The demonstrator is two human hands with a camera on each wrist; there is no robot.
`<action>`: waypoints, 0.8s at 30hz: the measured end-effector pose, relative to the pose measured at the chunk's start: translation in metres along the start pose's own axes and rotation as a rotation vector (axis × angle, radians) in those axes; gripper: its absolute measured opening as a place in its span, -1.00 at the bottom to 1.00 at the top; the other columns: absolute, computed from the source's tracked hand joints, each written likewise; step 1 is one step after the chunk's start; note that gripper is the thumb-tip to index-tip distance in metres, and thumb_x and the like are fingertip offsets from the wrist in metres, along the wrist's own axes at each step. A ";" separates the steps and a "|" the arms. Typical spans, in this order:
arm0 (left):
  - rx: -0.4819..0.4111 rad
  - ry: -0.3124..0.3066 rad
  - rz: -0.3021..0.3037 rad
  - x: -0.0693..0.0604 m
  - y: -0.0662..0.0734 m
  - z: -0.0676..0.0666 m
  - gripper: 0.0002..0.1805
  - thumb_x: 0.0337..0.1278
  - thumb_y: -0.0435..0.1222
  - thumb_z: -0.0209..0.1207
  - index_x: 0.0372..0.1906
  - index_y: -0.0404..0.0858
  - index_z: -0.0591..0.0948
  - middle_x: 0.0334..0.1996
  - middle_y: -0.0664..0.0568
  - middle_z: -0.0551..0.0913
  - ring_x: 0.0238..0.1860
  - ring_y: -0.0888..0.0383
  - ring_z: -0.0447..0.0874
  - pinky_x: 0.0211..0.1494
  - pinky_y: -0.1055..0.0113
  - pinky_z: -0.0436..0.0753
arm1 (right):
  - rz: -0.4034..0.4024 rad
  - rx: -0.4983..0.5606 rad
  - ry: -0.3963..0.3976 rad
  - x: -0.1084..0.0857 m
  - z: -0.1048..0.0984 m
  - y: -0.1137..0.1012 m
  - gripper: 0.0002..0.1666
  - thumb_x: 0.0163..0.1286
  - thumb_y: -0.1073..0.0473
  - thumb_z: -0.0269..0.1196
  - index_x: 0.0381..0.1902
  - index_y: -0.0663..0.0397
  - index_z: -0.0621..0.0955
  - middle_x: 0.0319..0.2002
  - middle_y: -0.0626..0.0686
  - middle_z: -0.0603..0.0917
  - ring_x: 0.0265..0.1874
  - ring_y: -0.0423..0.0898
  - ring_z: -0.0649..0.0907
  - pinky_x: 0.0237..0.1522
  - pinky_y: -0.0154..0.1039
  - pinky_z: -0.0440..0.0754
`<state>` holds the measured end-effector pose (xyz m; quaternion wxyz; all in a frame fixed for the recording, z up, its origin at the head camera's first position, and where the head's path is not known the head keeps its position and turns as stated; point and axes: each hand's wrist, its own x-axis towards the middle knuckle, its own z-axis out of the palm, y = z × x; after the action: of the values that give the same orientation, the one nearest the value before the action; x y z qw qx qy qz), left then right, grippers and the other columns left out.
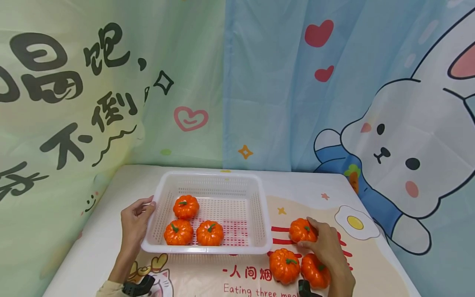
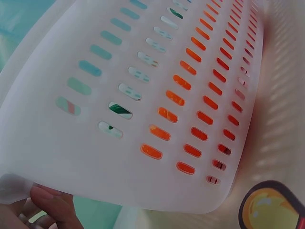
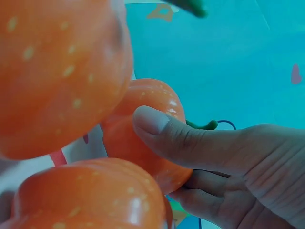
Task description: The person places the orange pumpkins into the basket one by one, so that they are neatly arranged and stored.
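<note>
A white perforated basket (image 1: 208, 249) holds three orange pumpkins, one at the back left (image 1: 186, 207) and two along its front. My left hand (image 1: 134, 225) grips the basket's left rim; in the left wrist view its fingers (image 2: 50, 205) pinch the rim at the lower left. To the basket's right, my right hand (image 1: 328, 247) holds a pumpkin (image 1: 301, 230) between thumb and fingers. The right wrist view shows the thumb (image 3: 190, 140) pressed on this pumpkin (image 3: 147, 124). Two more pumpkins, one left (image 1: 284, 266) and one right (image 1: 314, 271), sit just in front of it.
The printed tablecloth (image 1: 185, 280) covers the table, with a fried egg print at the right. A patterned curtain (image 1: 259, 82) hangs behind the table's back edge. Dark wrist devices show at both wrists, the left one (image 1: 139, 286) near the table's front.
</note>
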<state>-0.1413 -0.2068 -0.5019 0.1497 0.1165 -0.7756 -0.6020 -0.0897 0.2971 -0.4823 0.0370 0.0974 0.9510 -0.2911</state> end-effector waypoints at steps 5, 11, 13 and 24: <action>-0.005 -0.004 0.003 0.000 0.000 0.000 -0.63 0.60 -0.25 0.26 0.29 -0.36 0.73 0.06 -0.39 0.80 -0.32 0.41 0.70 -0.24 0.57 0.74 | -0.007 0.004 -0.003 0.000 -0.002 -0.003 0.04 0.26 0.27 0.62 0.62 0.24 0.40 0.46 0.46 0.55 0.44 0.49 0.47 0.45 0.45 0.50; -0.013 -0.011 0.006 0.000 -0.001 0.000 -0.63 0.61 -0.25 0.25 0.30 -0.36 0.72 0.08 -0.41 0.80 -0.31 0.42 0.71 -0.23 0.57 0.75 | -0.006 0.012 -0.006 0.000 -0.003 -0.005 0.06 0.25 0.28 0.62 0.64 0.20 0.39 0.48 0.44 0.54 0.46 0.48 0.46 0.45 0.44 0.50; -0.012 -0.012 0.004 0.000 -0.002 0.000 -0.62 0.61 -0.24 0.25 0.31 -0.36 0.72 0.08 -0.40 0.80 -0.32 0.42 0.71 -0.23 0.57 0.75 | -0.006 0.015 -0.006 -0.001 -0.004 -0.006 0.06 0.25 0.28 0.63 0.64 0.18 0.39 0.49 0.43 0.54 0.46 0.48 0.46 0.45 0.44 0.50; -0.017 -0.016 0.001 0.000 -0.003 0.000 -0.61 0.61 -0.24 0.25 0.31 -0.36 0.71 0.09 -0.41 0.79 -0.32 0.41 0.71 -0.23 0.55 0.75 | -0.015 0.015 -0.003 -0.003 -0.005 -0.012 0.06 0.24 0.29 0.63 0.63 0.18 0.41 0.47 0.41 0.57 0.42 0.45 0.50 0.44 0.42 0.53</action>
<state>-0.1411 -0.2076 -0.5044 0.1451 0.1099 -0.7716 -0.6095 -0.0889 0.2900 -0.4711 0.0357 0.0901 0.9495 -0.2985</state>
